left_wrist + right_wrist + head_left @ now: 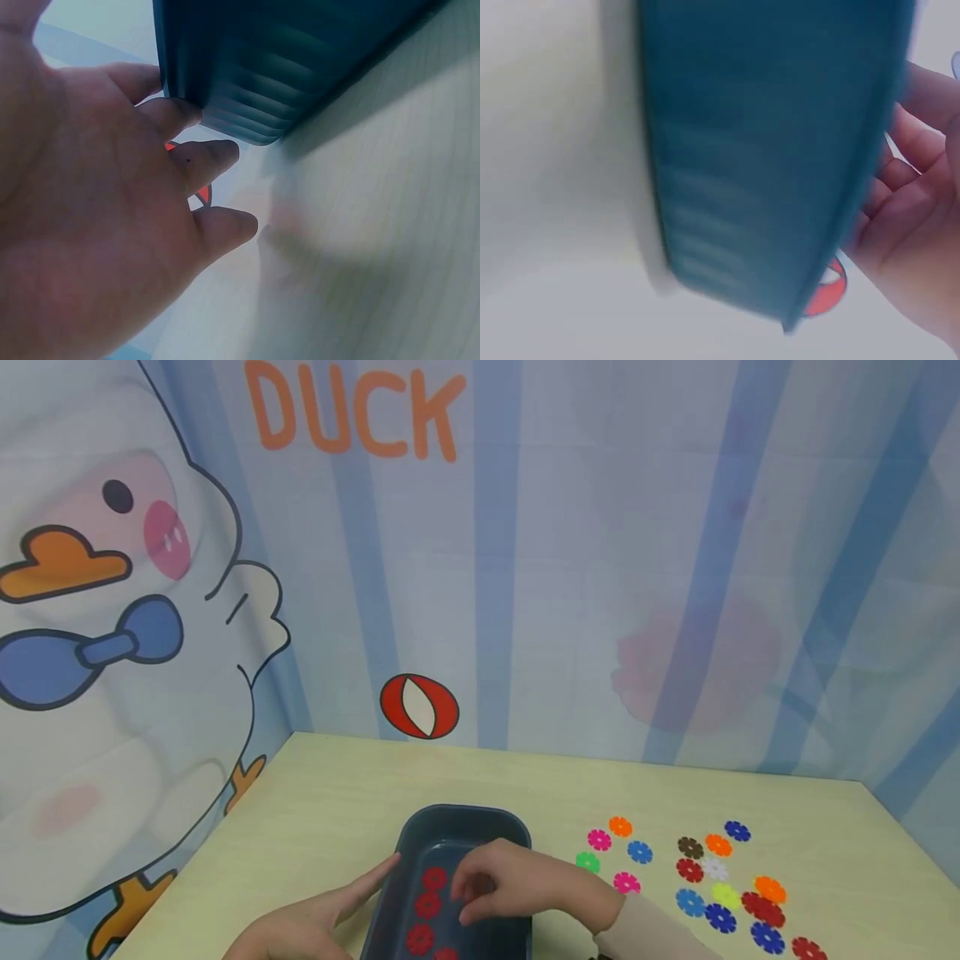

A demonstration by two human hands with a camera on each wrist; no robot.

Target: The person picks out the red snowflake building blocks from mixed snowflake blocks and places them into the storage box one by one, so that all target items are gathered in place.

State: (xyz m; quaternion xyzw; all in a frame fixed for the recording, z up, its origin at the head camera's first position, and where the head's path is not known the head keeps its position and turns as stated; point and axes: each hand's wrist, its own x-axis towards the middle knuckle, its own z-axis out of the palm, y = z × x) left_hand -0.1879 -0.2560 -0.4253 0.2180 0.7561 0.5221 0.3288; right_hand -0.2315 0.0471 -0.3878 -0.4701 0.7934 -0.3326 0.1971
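Observation:
A dark blue-grey tray [450, 812] stands on the table, with several red snowflake discs [428, 906] lying along its left side. At the tray's left wall is my left hand [296, 927], its index fingertip on the rim. The left wrist view shows this hand's spread fingers [201, 166] beside the ribbed outer wall [259, 94]. My right hand [506, 881] hovers over the tray's inside, right of the discs, fingers loosely bent and thumb apart from them. No disc shows in it. In the right wrist view the tray wall hides part of the right hand's fingers [919, 142].
Right of the tray, loose snowflake discs in mixed colours lie scattered, among them a green disc [588, 862], a brown disc [691, 847] and a yellow disc [726, 895]. A printed curtain [570, 568] hangs behind the pale table [337, 793].

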